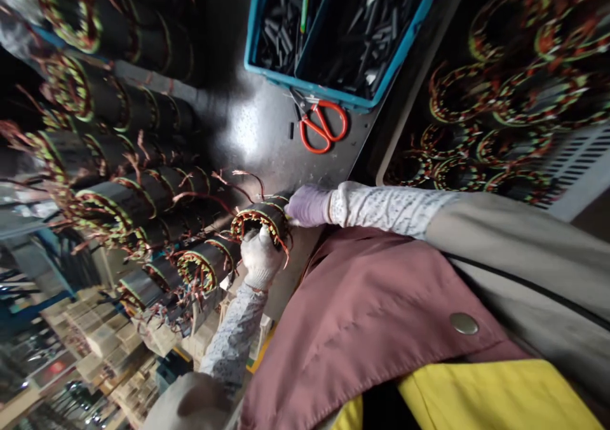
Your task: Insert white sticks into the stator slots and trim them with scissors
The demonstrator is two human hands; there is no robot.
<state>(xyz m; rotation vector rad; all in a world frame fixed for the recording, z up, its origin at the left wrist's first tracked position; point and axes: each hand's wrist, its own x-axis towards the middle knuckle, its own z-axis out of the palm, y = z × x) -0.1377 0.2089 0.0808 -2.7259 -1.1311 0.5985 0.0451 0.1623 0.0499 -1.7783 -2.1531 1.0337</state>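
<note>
A motor stator [267,213] with a ring of copper windings and loose reddish wire leads is held between my two hands near the table's edge. My left hand [260,252], in a white glove, is closed on its near rim, with the thumb at the bore. In a purple glove, my right hand [309,206] grips the other end of the stator; its fingertips are partly hidden. Just left of my left hand lies another wound stator [200,268]. Wire leads stick up from the held stator's far side.
Stacked stators [114,208] fill the table's left side. Red-handled scissors [324,125] lie below a blue divided bin [317,90] of short black tubes. At the right, a crate [579,169] holds several more stators. Wooden pallets [107,335] stand beyond the edge, lower left.
</note>
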